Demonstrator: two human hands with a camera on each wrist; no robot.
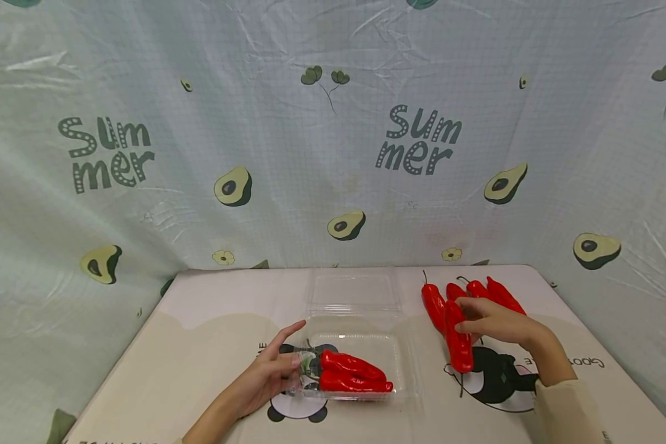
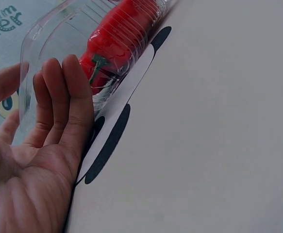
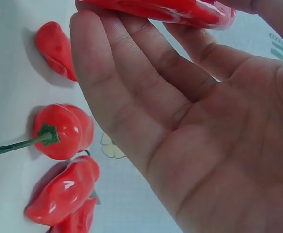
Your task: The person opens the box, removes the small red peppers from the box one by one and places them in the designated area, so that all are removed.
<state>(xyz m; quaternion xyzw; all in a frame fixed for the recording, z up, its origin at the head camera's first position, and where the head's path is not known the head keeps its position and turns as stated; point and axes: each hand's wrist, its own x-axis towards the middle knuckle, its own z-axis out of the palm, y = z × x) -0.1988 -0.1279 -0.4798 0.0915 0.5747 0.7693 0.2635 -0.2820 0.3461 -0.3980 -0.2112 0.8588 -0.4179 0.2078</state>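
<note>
Two red peppers point(image 1: 351, 365) lie side by side in a clear plastic container point(image 1: 395, 354), whose transparent lid point(image 1: 355, 290) is folded back behind it. At the container's left end is my left hand point(image 1: 263, 379), its fingers point(image 2: 77, 92) loosely extended against the clear wall. A green stem point(image 2: 97, 64) shows through the plastic in the left wrist view. To the right, my right hand point(image 1: 494, 322) pinches another red pepper point(image 1: 457, 345) between thumb and fingers, its stem end pointing down toward me. In the right wrist view this pepper point(image 3: 180, 10) crosses the fingertips.
Several more red peppers point(image 1: 433, 307) lie at the table's back right, partly behind my right hand. A printed cloth point(image 1: 166, 370) covers the table. Behind it hangs a pale curtain point(image 1: 288, 154) with avocado and lettering prints.
</note>
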